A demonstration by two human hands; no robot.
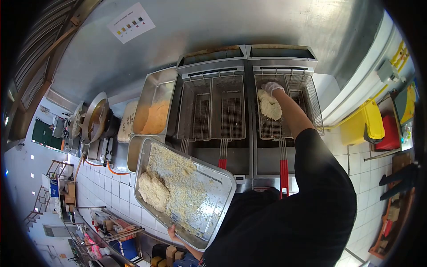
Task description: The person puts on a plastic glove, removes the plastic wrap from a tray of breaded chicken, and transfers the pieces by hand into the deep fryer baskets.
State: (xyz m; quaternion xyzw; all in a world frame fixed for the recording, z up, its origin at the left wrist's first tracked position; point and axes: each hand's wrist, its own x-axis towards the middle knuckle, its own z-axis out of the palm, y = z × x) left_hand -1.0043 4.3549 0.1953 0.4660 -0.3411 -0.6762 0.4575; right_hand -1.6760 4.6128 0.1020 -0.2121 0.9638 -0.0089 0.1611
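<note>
My left hand (172,234) grips the lower edge of a metal tray (213,212), its thumb showing at the rim. The tray is tilted, with pale crumbs scattered over it and one breaded piece of food (153,191) near its left side. In a clear glove, my right hand (271,87) reaches into the left wire basket (270,131) of the right-hand fryer. Its fingers are closed at the upper end of another breaded piece (269,107), which hangs or lies within that basket; the fingertips are partly hidden.
More wire baskets (195,111) with red handles (283,173) rest on the fryers. To their left stands a steel pan (155,100) with orange powder. A large wok (95,118) sits further left. A yellow bin (362,122) stands at the right.
</note>
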